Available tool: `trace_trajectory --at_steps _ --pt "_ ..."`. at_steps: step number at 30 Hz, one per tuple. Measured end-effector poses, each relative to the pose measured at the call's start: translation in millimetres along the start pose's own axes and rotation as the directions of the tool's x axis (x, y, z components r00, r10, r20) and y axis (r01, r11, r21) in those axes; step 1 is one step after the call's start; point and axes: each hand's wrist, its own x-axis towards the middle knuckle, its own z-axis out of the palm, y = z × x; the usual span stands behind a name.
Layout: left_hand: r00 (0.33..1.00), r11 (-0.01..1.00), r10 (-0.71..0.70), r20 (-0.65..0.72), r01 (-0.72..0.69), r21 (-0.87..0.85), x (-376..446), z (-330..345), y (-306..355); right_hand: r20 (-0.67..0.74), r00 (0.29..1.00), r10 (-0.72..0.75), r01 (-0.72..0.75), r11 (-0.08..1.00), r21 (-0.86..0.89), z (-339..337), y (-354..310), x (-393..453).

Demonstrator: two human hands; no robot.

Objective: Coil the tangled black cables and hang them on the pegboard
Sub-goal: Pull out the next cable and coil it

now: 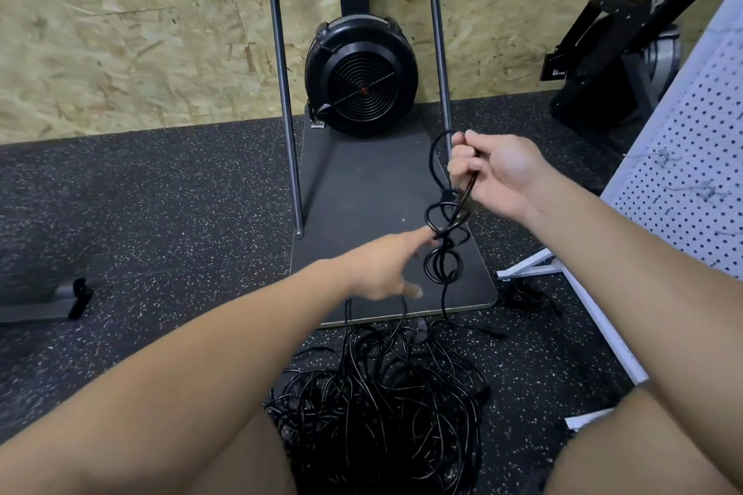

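Observation:
A big tangle of black cables (382, 394) lies on the speckled floor between my knees. My right hand (494, 173) grips one black cable (442, 253) near its top, above the pile. This cable hangs down in several small twisted loops. My left hand (386, 269) reaches up from below, and its fingertips pinch one of the loops at mid-height. From there the cable drops down to the pile. The white pegboard (691, 157) stands at the right edge, leaning, with a few thin wire hooks on it.
A black fan unit (362, 80) sits on a dark base plate (362, 181) against the chipboard wall, flanked by two metal poles. A black rowing machine (611, 72) stands at the back right. The pegboard's white frame legs (595, 317) run along the floor on the right, beside a small cable bundle.

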Motion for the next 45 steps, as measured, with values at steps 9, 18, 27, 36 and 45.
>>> trace_trajectory --at_steps 9,18,27,36,45 --pt "0.982 0.762 -0.136 0.13 0.188 -0.62 8.0 18.7 15.3 0.047 0.996 -0.076 0.081 0.991 -0.105 -10.9 7.0 9.1" --pt "0.958 0.581 -0.275 0.086 0.236 -0.779 2.9 -8.2 10.3 -0.069 0.952 -0.297 0.232 0.853 -0.468 -24.4 2.5 11.2" --pt "0.937 0.283 -0.348 0.03 0.136 -0.95 0.5 -33.6 12.9 0.153 0.922 -0.357 0.219 0.154 -0.964 -24.9 31.9 11.3" --pt "0.921 0.198 -0.378 -0.097 -0.021 -0.98 6.3 -35.4 3.6 0.171 0.939 -0.3 0.173 -0.021 -0.985 -20.9 43.7 5.8" --pt "0.825 0.291 -0.47 -0.315 -0.193 -0.937 18.2 -33.7 9.3 0.196 0.979 -0.057 0.175 -0.262 -0.949 -19.4 62.5 -2.4"
